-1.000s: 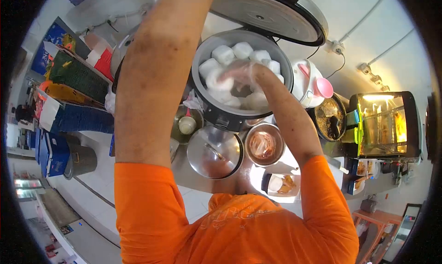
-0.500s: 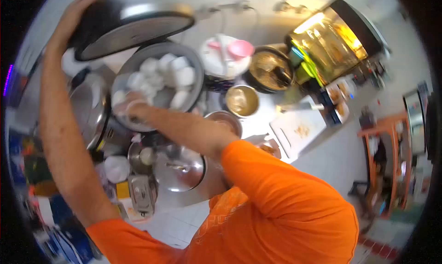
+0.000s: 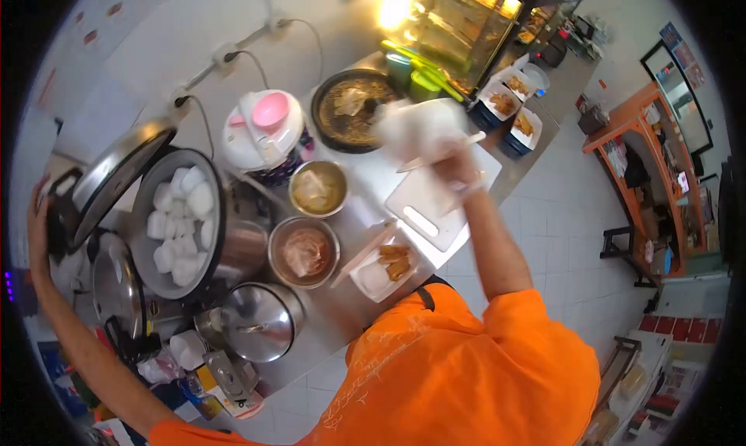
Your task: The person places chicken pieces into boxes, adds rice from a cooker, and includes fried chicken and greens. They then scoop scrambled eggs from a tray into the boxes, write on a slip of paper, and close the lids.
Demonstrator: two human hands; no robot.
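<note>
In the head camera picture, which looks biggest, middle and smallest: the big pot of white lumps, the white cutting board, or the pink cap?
1. Big pot of white lumps: largest.
2. White cutting board: smaller, partly hidden by the right arm.
3. Pink cap: clearly smallest.
The fisheye lens bends sizes, so this is only how they look.

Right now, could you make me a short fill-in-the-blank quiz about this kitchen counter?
1. The left hand holds the big cooker's ____ open.
2. The cooker pot is full of ____ wrapped portions.
3. The right hand hovers above the white ____ board.
4. The small white cooker carries a ____ cup on top.

Missing words: lid; white; cutting; pink
</note>
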